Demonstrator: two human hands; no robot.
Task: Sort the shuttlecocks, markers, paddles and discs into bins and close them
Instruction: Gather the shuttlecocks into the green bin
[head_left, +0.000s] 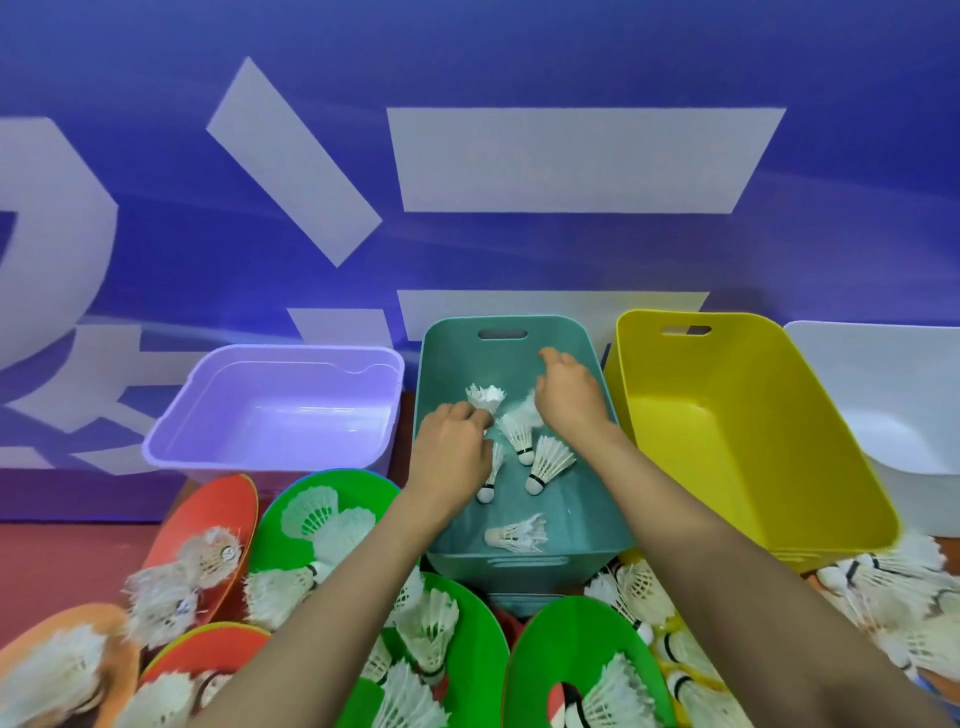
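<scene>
Both my hands reach into the teal bin (519, 325) at the centre. My left hand (452, 452) grips a white shuttlecock (485, 397) by its base, feathers pointing away from me. My right hand (569, 392) hovers over the bin with relaxed fingers and holds nothing. Several white shuttlecocks (545, 465) lie on the teal bin's floor. Many more shuttlecocks (426, 629) lie scattered over green discs (483, 649) and orange discs (218, 514) in front of the bins.
A purple bin (280, 410) stands to the left, a yellow bin (737, 426) to the right and a white bin (893, 395) at far right; no items show inside them. A blue banner wall rises right behind the bins. The floor is red.
</scene>
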